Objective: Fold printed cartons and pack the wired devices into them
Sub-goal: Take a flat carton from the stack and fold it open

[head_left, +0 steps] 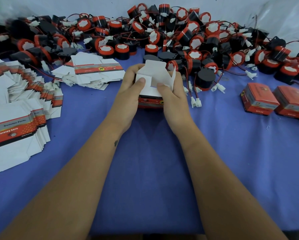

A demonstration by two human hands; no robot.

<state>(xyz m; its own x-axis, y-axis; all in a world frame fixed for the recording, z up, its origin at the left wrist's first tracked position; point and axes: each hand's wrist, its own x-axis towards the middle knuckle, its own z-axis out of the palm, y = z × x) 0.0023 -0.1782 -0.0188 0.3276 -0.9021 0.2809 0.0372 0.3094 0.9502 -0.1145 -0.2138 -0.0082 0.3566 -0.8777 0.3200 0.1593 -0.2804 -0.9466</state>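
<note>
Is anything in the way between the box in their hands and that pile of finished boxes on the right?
Mostly bare blue cloth lies between the carton and the finished boxes. Only two white plugs on red and black wires trail just right of the right hand, easy to pass over.

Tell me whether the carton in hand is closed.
Open: the carton's top flap stands up, thumbs pressing inner flaps.

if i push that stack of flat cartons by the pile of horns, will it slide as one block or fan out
Probably fans out: the stack of flat cartons already lies splayed, with edges offset. The thin card sheets look light and smooth, so the top ones would likely slip first. The blue cloth may drag the bottom ones.
</note>
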